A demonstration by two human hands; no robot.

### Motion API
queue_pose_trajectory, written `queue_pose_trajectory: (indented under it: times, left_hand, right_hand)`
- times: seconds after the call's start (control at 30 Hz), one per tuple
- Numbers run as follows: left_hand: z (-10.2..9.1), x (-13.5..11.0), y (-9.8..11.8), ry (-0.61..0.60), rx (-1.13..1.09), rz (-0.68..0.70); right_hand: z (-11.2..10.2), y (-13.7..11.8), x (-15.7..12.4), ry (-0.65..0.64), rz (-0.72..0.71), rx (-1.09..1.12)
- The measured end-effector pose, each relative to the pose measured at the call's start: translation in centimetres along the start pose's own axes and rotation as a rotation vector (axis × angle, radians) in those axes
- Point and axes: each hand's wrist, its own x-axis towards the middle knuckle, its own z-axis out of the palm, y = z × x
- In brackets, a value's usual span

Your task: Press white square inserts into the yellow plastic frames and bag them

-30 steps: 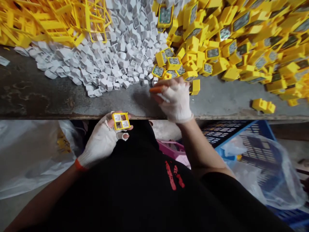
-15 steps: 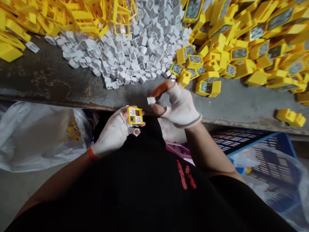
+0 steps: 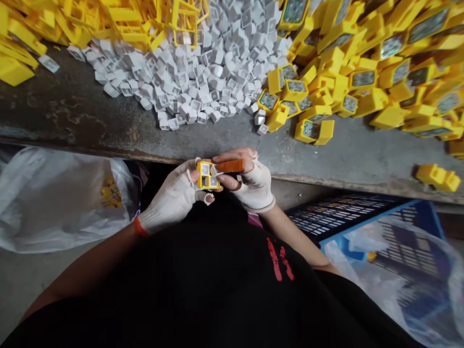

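Note:
My left hand (image 3: 174, 192), in a white fingerless glove, pinches a small square yellow frame (image 3: 199, 181) split into four cells. White caps fill its upper-left and lower-right cells; the lower-left one looks open. My right hand (image 3: 256, 182), gloved likewise, is closed on a white square cap (image 3: 213, 171), tilted against the upper-right cell. Along the right index finger lies an orange strip (image 3: 231, 166), which could be a finger cover or a tool. Both hands meet just off the bench's front edge.
White caps (image 3: 203, 87) lie heaped on the dark metal bench (image 3: 119, 128). Yellow frames (image 3: 126, 21) are piled back left, yellow blocks with circuit boards (image 3: 348, 79) at the right. A plastic bag (image 3: 65, 198) hangs below left; a blue crate (image 3: 424, 217) stands below right.
My right hand has come down and left from above the bench, bringing the white cap to the yellow frame. My left hand has shifted slightly right with the frame.

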Motion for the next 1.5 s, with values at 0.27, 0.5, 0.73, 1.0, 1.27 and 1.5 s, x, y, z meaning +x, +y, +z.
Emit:
queue_pose_trajectory:
  times: [0.27,0.5,0.73,1.0,1.27,1.5]
  left_hand:
    - [0.1,0.0,-0.2,0.036,0.124,0.052]
    - [1.1,0.6,0.3,0.085,0.095,0.056]
    - [0.9,0.3,0.5,0.088,0.124,0.158]
    - [0.8,0.4,0.7,0.108,0.163,0.154]
    - [0.5,0.5,0.4,0.088,0.147,0.174]
    - [0.8,0.5,-0.1,0.032,0.105,0.149]
  right_hand:
    - [-2.4,-1.6,-0.1,-0.120,-0.204,-0.431]
    - [-6.9,4.0,0.9,-0.154,0.213,-0.707]
    - [-8.0,8.3,2.5,-0.216,0.212,-0.923]
    - [-4.8,5.5,2.4,-0.177,0.565,-0.972]
    - [-4.4,5.2,2.9,-0.171,0.646,-0.864]
    - [-3.0,-1.0,0.3,-0.091,-0.001,-0.158]
